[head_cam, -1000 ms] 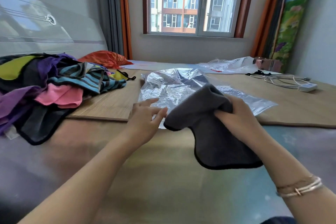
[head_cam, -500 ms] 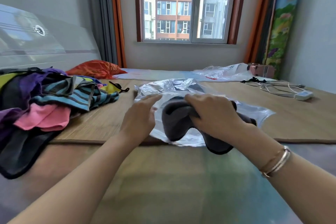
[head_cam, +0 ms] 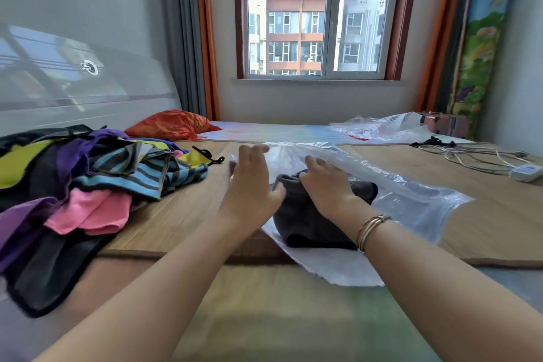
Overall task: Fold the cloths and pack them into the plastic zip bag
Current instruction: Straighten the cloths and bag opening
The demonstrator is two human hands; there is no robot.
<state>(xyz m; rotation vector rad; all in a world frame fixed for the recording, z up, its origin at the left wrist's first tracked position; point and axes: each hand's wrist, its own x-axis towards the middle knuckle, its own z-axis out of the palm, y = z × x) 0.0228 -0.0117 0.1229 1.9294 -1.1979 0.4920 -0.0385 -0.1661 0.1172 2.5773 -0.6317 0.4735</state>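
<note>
A dark grey cloth [head_cam: 308,223] lies bunched at the mouth of the clear plastic zip bag [head_cam: 411,209] on the bed, partly under the bag's upper layer. My right hand [head_cam: 329,188] presses on top of the cloth with fingers stretched forward into the bag's opening. Just left of the cloth, my left hand [head_cam: 252,188] has straight fingers whose tips touch the bag's raised upper edge. A heap of unfolded cloths [head_cam: 102,185] in pink, purple, black, yellow and blue stripes sits at the left.
A bamboo mat [head_cam: 484,215] covers the bed under the bag. An orange pillow [head_cam: 173,125] lies at the back left, another crumpled plastic bag [head_cam: 382,126] at the back right. Cables and a white adapter [head_cam: 526,172] lie at the far right.
My right hand carried the grey cloth forward from in front of the bag into its mouth and flattened onto it. My left hand moved up to the bag's upper edge.
</note>
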